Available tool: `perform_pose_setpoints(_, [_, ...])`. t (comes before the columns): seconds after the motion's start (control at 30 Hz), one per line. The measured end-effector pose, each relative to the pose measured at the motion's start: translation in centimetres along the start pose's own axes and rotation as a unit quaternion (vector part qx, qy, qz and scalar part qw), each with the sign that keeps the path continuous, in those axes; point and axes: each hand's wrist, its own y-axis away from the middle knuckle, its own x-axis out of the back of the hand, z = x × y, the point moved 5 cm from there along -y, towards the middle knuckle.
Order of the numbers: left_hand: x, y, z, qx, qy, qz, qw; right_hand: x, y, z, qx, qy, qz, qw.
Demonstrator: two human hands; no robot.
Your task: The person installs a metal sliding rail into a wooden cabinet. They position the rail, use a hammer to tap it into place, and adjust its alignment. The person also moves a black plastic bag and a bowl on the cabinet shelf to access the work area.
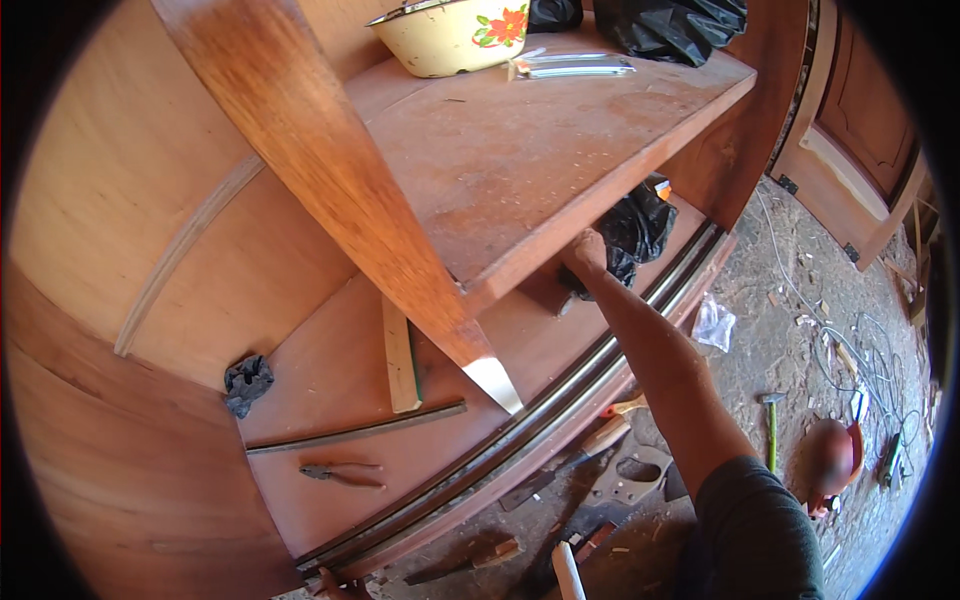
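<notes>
My right hand [588, 250] reaches under the wooden shelf [560, 150], its fingers curled closed and partly hidden. Right beside it lies a black plastic bag [640, 232] on the cabinet floor. A small greyish end [567, 304] shows just below the hand; whether the fingers hold it I cannot tell. At the lower edge of the view, only part of my left hand [338, 586] shows, close against the front edge of the cabinet base. Its fingers are mostly cut off. A slanting wooden upright [330, 190] stands in front of the shelf.
Pliers [343, 474], a wooden strip [400, 365] and a crumpled black bag [248, 384] lie on the cabinet floor. A metal track [480, 440] runs along its front. A flowered enamel basin [450, 40] sits on the shelf. Outside lie a handsaw [628, 474], hammer [771, 400] and cable [870, 350].
</notes>
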Motion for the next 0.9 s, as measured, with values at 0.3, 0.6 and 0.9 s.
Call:
perform_pose_setpoints(0.3, [2.9, -1.9, -0.5, -0.046, -0.061, -0.009, 0.997, -2.1, 1.4, -2.3, 0.007, 0.051, 0.083, 0.995])
perform_pose_setpoints(0.6, [1.2, 0.7, 1.4, 0.037, -0.013, -0.017, 0.999, 6.9, 6.7, -2.1, 0.003, -0.589, -0.145, 0.795])
perform_pose_setpoints(0.9, [3.2, -5.6, -4.1, 0.089, 0.105, -0.024, 0.99, 17.2, 24.1, -10.2, 0.044, -0.707, -0.185, 0.681])
